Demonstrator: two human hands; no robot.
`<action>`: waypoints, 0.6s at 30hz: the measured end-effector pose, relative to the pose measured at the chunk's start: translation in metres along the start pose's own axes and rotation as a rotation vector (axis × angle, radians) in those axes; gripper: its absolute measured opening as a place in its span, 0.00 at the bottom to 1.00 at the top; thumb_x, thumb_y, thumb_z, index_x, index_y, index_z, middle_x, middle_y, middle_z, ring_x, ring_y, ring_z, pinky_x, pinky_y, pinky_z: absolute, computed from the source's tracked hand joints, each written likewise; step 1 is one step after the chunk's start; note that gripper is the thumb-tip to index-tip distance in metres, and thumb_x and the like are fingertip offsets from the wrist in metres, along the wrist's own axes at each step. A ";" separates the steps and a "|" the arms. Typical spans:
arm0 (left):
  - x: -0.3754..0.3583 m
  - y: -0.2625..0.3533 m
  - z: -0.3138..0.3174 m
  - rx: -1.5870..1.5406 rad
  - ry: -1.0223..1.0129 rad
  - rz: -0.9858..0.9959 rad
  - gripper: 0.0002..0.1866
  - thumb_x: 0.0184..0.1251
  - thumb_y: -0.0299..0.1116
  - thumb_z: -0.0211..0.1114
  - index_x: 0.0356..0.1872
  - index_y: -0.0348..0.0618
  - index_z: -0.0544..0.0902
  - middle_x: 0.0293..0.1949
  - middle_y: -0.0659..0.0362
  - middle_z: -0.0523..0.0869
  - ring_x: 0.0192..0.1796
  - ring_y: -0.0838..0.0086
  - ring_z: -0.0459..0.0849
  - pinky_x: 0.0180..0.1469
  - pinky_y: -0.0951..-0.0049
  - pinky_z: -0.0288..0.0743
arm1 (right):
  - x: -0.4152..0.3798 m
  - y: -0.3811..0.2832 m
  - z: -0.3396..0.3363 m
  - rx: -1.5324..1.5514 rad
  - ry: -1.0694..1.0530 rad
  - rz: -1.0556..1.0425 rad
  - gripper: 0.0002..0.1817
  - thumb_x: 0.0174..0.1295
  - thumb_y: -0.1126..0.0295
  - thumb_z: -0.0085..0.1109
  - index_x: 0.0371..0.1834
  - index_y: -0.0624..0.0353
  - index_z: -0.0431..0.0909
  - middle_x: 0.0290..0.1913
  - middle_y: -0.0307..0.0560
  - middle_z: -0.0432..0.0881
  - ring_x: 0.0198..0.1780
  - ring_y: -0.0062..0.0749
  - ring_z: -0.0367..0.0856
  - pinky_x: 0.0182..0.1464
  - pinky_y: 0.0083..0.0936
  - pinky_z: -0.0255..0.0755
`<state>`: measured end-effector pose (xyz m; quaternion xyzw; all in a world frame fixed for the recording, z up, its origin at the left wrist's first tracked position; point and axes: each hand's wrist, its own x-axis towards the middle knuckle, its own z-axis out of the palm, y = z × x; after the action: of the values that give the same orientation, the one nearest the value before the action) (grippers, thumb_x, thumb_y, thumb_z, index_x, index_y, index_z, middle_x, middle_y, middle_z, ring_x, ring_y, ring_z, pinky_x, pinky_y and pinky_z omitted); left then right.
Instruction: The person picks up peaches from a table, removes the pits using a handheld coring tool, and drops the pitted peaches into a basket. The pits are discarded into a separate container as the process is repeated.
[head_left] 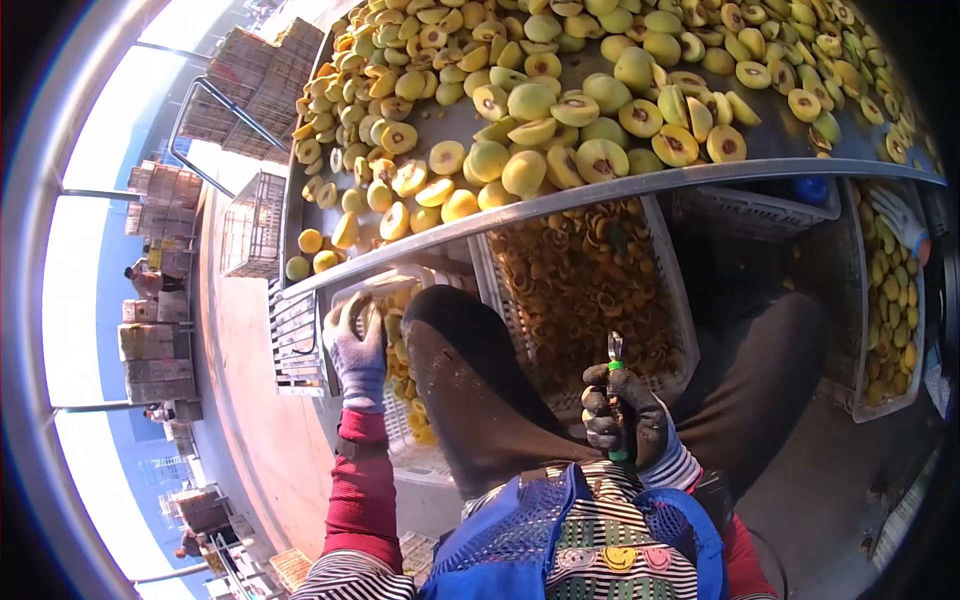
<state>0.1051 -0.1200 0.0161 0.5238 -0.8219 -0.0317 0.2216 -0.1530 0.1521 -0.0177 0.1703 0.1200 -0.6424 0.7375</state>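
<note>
My left hand (357,350), in a pale grey-blue glove, is over a crate of yellow fruit pieces (420,425), below the table's metal rim. Its fingers are apart and I see nothing held in them. In front of my body, my right hand (630,415), in a black-palmed glove, is closed around a small pitting tool (615,350) with a green handle, its metal tip pointing up. Halved yellow-green stone fruit (525,170), many with brown centres, lie heaped on the metal table (640,180). Between my knees stands a crate (680,300) full of brown-orange scraps (580,290).
Another person's gloved hand (900,222) rests at a crate of yellow-green fruit (885,320) on the right. A white crate (750,212) sits under the table. Stacked crates (245,90) and an upright basket (252,225) stand to the left.
</note>
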 end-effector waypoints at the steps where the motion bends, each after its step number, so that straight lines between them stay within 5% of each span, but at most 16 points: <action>1: 0.016 0.030 0.000 -0.100 0.075 0.132 0.13 0.61 0.34 0.65 0.46 0.43 0.84 0.44 0.50 0.81 0.48 0.58 0.79 0.53 0.64 0.73 | 0.004 0.000 0.007 -0.126 0.097 -0.007 0.20 0.70 0.54 0.50 0.53 0.58 0.71 0.29 0.36 0.70 0.25 0.15 0.66 0.24 0.12 0.63; 3: 0.054 0.079 0.011 -0.278 0.011 0.057 0.14 0.61 0.36 0.65 0.46 0.42 0.82 0.45 0.49 0.83 0.44 0.57 0.83 0.50 0.66 0.76 | 0.011 0.000 0.008 -0.263 0.198 -0.006 0.19 0.70 0.55 0.50 0.53 0.58 0.71 0.30 0.36 0.71 0.26 0.15 0.67 0.25 0.11 0.65; 5: 0.103 0.086 0.042 0.173 -0.107 0.141 0.29 0.58 0.48 0.67 0.57 0.39 0.76 0.47 0.47 0.83 0.51 0.57 0.81 0.54 0.63 0.73 | 0.014 0.002 0.000 -0.313 0.180 0.036 0.18 0.70 0.55 0.50 0.53 0.58 0.71 0.30 0.35 0.71 0.26 0.15 0.68 0.26 0.11 0.66; 6: 0.125 0.093 0.057 0.253 -0.345 0.076 0.36 0.56 0.52 0.67 0.61 0.41 0.71 0.50 0.46 0.81 0.54 0.52 0.78 0.57 0.60 0.70 | 0.015 0.001 -0.002 -0.283 0.186 0.057 0.18 0.70 0.56 0.50 0.52 0.58 0.71 0.30 0.35 0.71 0.25 0.14 0.68 0.26 0.12 0.67; 7: 0.144 0.050 0.108 0.171 -0.226 0.313 0.37 0.56 0.53 0.67 0.63 0.42 0.69 0.51 0.46 0.81 0.56 0.53 0.77 0.59 0.61 0.69 | 0.016 0.000 -0.003 -0.280 0.191 0.060 0.18 0.70 0.56 0.50 0.52 0.58 0.71 0.30 0.35 0.71 0.25 0.14 0.68 0.26 0.12 0.67; 9: 0.172 0.015 0.150 0.203 -0.181 0.454 0.32 0.59 0.48 0.67 0.62 0.43 0.72 0.46 0.52 0.84 0.46 0.62 0.83 0.48 0.66 0.77 | 0.017 -0.004 -0.002 -0.377 0.290 0.004 0.18 0.69 0.55 0.51 0.51 0.58 0.72 0.29 0.35 0.71 0.24 0.14 0.68 0.24 0.12 0.66; 11: 0.178 0.066 0.099 -0.616 -0.682 -0.165 0.22 0.62 0.38 0.66 0.56 0.41 0.77 0.39 0.58 0.85 0.32 0.75 0.82 0.33 0.76 0.76 | 0.018 -0.011 0.003 -0.389 0.315 -0.031 0.18 0.69 0.55 0.51 0.51 0.58 0.72 0.28 0.35 0.70 0.24 0.14 0.68 0.24 0.12 0.65; 12: 0.173 0.070 0.096 -0.707 -0.540 -0.218 0.13 0.61 0.28 0.64 0.48 0.42 0.82 0.31 0.65 0.84 0.25 0.86 0.75 0.25 0.85 0.69 | 0.019 -0.013 0.005 -0.409 0.332 -0.065 0.18 0.68 0.55 0.52 0.50 0.58 0.73 0.28 0.35 0.70 0.23 0.14 0.67 0.23 0.13 0.65; 13: 0.167 0.062 0.097 -0.829 -0.450 -0.194 0.09 0.62 0.29 0.63 0.43 0.45 0.84 0.29 0.65 0.84 0.26 0.84 0.77 0.25 0.83 0.71 | 0.021 -0.014 0.006 -0.398 0.340 -0.067 0.18 0.68 0.55 0.52 0.50 0.58 0.73 0.28 0.35 0.70 0.23 0.14 0.67 0.23 0.13 0.65; 16: 0.146 0.074 0.089 -0.374 -0.253 0.197 0.15 0.61 0.34 0.66 0.47 0.42 0.81 0.31 0.59 0.85 0.29 0.79 0.81 0.36 0.78 0.76 | 0.025 -0.016 0.009 -0.421 0.382 -0.106 0.19 0.68 0.53 0.53 0.49 0.58 0.73 0.27 0.35 0.71 0.23 0.14 0.67 0.23 0.14 0.65; 17: 0.148 0.082 0.087 -0.379 -0.245 0.193 0.15 0.61 0.34 0.66 0.47 0.42 0.81 0.31 0.59 0.85 0.29 0.79 0.81 0.36 0.78 0.76 | 0.026 -0.017 0.009 -0.431 0.380 -0.106 0.19 0.68 0.53 0.53 0.49 0.58 0.73 0.27 0.35 0.71 0.23 0.14 0.67 0.23 0.14 0.65; 18: 0.152 0.091 0.085 -0.402 -0.322 -0.109 0.20 0.60 0.39 0.68 0.50 0.41 0.79 0.33 0.57 0.85 0.33 0.75 0.83 0.40 0.75 0.76 | 0.025 -0.017 0.008 -0.405 0.412 -0.109 0.18 0.67 0.53 0.53 0.48 0.57 0.74 0.27 0.35 0.71 0.23 0.14 0.67 0.23 0.14 0.65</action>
<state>-0.0594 -0.2273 0.0157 0.5010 -0.7943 -0.2892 0.1856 -0.1664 0.1236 -0.0217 0.1397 0.4019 -0.5960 0.6810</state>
